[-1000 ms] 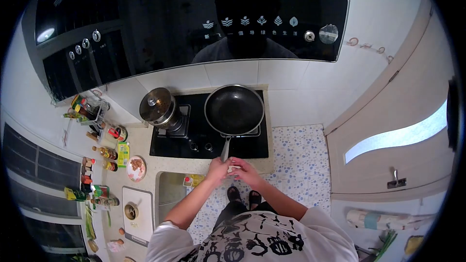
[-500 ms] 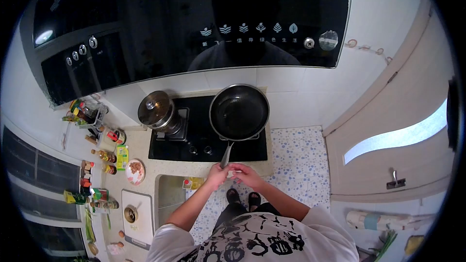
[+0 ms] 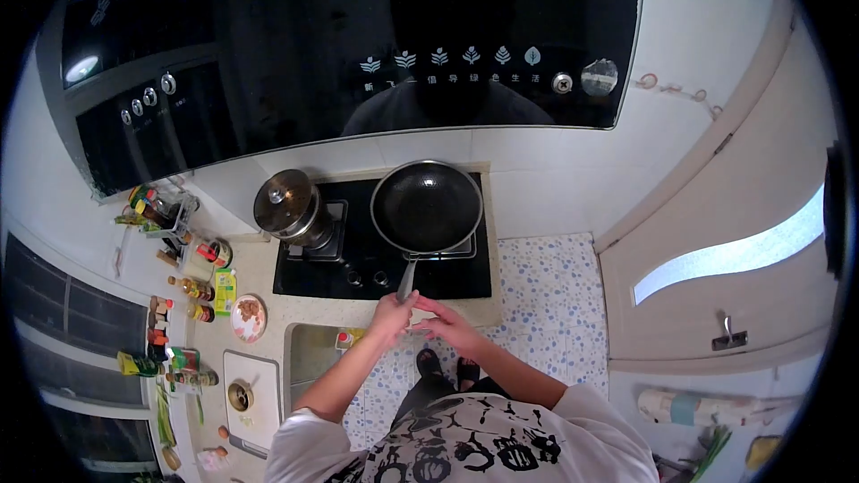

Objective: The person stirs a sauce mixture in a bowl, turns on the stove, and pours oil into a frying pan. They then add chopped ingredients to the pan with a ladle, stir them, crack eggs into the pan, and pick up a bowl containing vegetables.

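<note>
Black stovetop (image 3: pixel 356 219), dark pan (image 3: pixel 426 210) beyond left hand (image 3: pixel 392 316), snug round its handle (image 3: pixel 407 281), with right hand (image 3: pixel 454 331) alongside, loosely spread.

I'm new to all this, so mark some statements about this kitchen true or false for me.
1. The bare left hand holds the round black pan by its long grey metal handle. True.
2. The round metal pot with a see-through lid stands right of the pan. False: the pot stands left of it.
3. The round white-and-pink plate is bare. False: the plate holds brownish food.
4. The white rectangular cutting board lies beside the grey sink. True.
</note>
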### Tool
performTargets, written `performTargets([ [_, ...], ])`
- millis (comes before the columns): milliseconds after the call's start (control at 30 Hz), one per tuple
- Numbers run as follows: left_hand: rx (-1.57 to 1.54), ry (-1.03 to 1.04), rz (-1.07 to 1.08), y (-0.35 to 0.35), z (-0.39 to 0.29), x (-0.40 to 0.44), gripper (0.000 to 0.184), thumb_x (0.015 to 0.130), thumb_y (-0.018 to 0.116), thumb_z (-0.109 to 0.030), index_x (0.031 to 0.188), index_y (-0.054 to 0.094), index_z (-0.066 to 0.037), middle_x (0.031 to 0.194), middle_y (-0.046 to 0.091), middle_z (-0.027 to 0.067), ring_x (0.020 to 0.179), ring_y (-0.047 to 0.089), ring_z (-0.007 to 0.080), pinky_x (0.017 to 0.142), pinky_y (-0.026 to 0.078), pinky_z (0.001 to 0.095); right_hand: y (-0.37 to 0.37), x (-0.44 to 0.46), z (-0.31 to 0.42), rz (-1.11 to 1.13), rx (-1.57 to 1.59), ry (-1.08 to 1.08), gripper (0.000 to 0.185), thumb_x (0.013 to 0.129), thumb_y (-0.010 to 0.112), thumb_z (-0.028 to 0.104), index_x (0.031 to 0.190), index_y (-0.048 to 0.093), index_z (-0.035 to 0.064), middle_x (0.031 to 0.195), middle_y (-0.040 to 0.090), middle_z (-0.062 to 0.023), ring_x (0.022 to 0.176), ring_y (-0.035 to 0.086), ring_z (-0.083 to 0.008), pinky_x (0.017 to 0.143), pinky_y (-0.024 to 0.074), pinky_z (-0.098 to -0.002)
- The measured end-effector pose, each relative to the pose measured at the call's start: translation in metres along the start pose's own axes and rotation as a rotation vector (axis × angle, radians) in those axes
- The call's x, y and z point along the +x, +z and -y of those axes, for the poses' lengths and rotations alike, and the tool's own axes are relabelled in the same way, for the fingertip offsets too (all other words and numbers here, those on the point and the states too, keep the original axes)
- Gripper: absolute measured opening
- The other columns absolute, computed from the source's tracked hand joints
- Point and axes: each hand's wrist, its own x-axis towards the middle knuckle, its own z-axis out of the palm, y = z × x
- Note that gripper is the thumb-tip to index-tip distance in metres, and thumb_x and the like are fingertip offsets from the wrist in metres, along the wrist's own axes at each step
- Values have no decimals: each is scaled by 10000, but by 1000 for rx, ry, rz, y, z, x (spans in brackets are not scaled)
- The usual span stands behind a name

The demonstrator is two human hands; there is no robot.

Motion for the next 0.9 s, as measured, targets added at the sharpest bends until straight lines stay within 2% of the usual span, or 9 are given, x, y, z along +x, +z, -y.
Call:
performTargets([
  [100, -95, -53, 128, -12, -6, -7, 350, 963, 681, -398, 942, 537, -79, 636, 487, -27, 441, 413, 63, 375, 321, 248, 9, -2, 10, 11, -36, -4, 635, 980, 616, 192, 1559, 356, 160, 1477, 490, 11, 1060, 598, -115, 902, 495, -325],
  [200, -62, -90, 115, -17, -2, -12, 311, 955, 699, -351, 959, 562, -72, 648, 499, -24, 448, 424, 62, 377, 312, 238, 8, 2, 0, 16, -40, 15, 637, 980, 622, 189, 1557, 355, 151, 1460, 497, -11, 1037, 602, -120, 901, 499, -319],
  [300, -71, -31, 144, -15, 26, -1, 223, 938, 714, -245, 988, 602, -59, 680, 549, -11, 447, 429, 63, 379, 318, 240, 3, 5, -15, 1, -64, 49, 623, 979, 629, 202, 1545, 375, 139, 1430, 505, -34, 1055, 610, -132, 893, 510, -314],
  [433, -77, 127, 121, 1, 56, 15, 131, 893, 662, -87, 1018, 650, -52, 767, 653, 22, 481, 487, 66, 385, 335, 241, -2, 8, -25, -43, -81, 121, 616, 959, 645, 174, 1527, 411, 127, 1416, 517, -56, 1169, 606, -183, 869, 514, -332],
  [533, 22, 245, 37, 10, 70, 25, 133, 868, 681, -107, 989, 677, -52, 765, 667, 39, 658, 642, 143, 561, 510, 295, -7, 11, -36, -87, -51, 154, 623, 947, 655, 218, 1520, 426, 135, 1409, 512, -65, 1179, 592, -189, 874, 517, -335],
  [633, 308, 360, -119, 14, 71, 31, 191, 841, 692, -135, 990, 666, -18, 811, 702, 108, 767, 696, 224, 689, 551, 365, -7, 10, -38, -107, 8, 178, 639, 933, 666, 270, 1517, 435, 152, 1398, 506, -71, 1175, 582, -193, 880, 519, -334],
  [733, 579, 408, -231, 13, 63, 32, 250, 830, 707, -187, 994, 663, -5, 851, 714, 151, 793, 709, 275, 718, 545, 405, -4, 12, -31, -104, 103, 220, 629, 928, 664, 262, 1511, 450, 161, 1403, 507, -60, 1168, 585, -194, 891, 509, -337],
  [833, 505, 355, -190, 8, 43, 19, 278, 846, 707, -218, 995, 658, 11, 859, 717, 156, 818, 710, 295, 738, 543, 422, -3, 13, -28, -99, 142, 190, 603, 936, 658, 248, 1502, 465, 164, 1401, 509, -53, 1161, 586, -188, 898, 500, -338],
  [900, 362, 391, -118, 2, 42, 20, 193, 869, 681, -163, 978, 652, -6, 812, 684, 98, 688, 648, 224, 620, 511, 375, -2, 15, -24, -83, 140, 156, 578, 947, 650, 242, 1493, 479, 160, 1391, 513, -53, 1153, 588, -182, 897, 497, -337],
])
